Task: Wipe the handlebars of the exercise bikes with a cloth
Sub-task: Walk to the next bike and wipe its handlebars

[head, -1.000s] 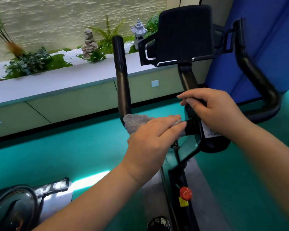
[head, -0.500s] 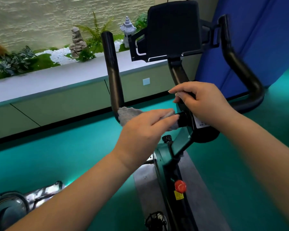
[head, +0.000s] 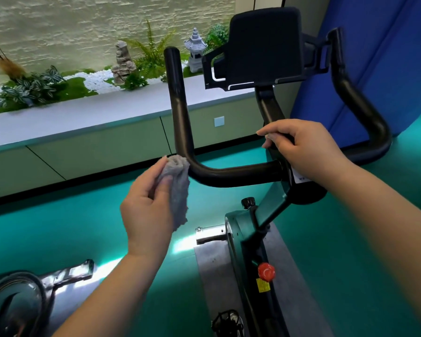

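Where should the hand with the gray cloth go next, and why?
Probably up the left handlebar. The left hand holds the cloth right at the bend, where the cloth's top touches the bar, and the upright part above looks bare. The right hand grips the center stem.

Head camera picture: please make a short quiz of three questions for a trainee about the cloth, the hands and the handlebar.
1. True or false: the left hand holds the grey cloth at the bend of the left handlebar.
2. What does the right hand grip?
A. the red knob
B. the post under the screen
C. the cloth
3. Fill in: the upright part of the left handlebar, above the cloth, is ____ by any hand.

Key:
1. True
2. B
3. untouched
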`<state>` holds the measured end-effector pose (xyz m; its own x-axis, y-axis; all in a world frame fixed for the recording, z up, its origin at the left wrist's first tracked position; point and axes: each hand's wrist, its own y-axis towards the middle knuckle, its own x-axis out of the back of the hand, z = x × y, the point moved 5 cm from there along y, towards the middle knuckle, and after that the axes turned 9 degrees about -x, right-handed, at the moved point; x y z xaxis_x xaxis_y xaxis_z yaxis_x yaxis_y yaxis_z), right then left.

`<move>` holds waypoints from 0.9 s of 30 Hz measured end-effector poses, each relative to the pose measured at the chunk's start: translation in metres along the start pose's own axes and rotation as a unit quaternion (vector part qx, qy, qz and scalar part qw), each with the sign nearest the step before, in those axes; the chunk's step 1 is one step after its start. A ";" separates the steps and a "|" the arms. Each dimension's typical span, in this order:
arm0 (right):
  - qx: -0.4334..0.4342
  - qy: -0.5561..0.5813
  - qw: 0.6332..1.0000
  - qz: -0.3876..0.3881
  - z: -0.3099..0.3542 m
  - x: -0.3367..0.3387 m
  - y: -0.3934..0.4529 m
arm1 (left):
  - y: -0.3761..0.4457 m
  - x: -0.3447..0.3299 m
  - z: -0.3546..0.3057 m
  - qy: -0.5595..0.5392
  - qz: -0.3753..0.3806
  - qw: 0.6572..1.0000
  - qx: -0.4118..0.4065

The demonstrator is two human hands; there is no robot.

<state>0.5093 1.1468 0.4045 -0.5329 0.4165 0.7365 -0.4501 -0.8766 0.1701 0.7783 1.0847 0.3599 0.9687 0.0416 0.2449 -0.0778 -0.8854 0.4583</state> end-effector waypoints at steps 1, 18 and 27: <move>-0.001 0.000 1.000 0.000 0.000 0.000 0.000 | -0.003 -0.004 0.008 -0.023 -0.014 0.997 0.066; 0.003 -0.005 1.000 -0.010 -0.002 0.002 -0.002 | -0.035 -0.042 0.002 -0.152 -0.054 0.964 0.211; 0.008 -0.005 1.000 -0.006 -0.002 0.003 -0.002 | -0.042 -0.049 0.017 -0.154 0.019 0.958 0.241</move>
<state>0.5070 1.1500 0.4048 -0.5197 0.4249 0.7412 -0.4447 -0.8753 0.1900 0.7386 1.1124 0.3139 0.9968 -0.0668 -0.0439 -0.0674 -0.9976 -0.0126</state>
